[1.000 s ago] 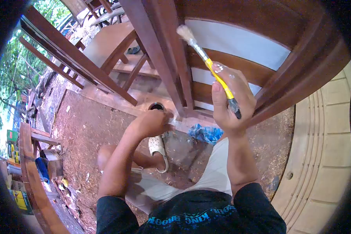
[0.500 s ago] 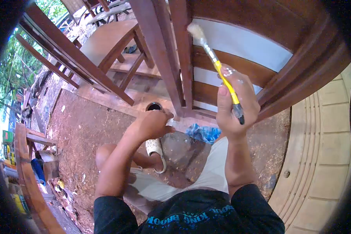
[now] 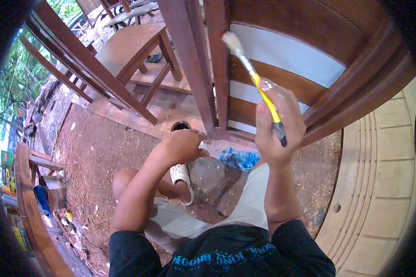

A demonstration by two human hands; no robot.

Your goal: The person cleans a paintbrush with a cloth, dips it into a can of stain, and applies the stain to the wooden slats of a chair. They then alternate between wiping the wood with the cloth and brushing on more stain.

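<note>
My right hand (image 3: 279, 127) grips a yellow-handled paintbrush (image 3: 266, 97) near its black end. The pale bristles point up and left, in front of the brown wooden frame and its white panel (image 3: 286, 48); contact is unclear. My left hand (image 3: 180, 147) is curled, with thumb and forefinger a little apart; whatever lies between its fingers is hard to make out. Just beyond it, a round can (image 3: 180, 125) of dark liquid is partly hidden by the hand. A blue patterned cloth (image 3: 239, 159) lies on the ground between my hands.
Wooden chairs (image 3: 131, 44) stand at the upper left. A curved wooden piece (image 3: 30, 207) is at the lower left, near assorted containers. Pale grooved carved wood (image 3: 372, 184) lies at the right. My foot in a white clog (image 3: 181, 174) is below my left hand.
The view has shifted slightly. The brush has moved a little down and left against the panel, still in my right hand. My left hand keeps nearly the same pose beside the can.
</note>
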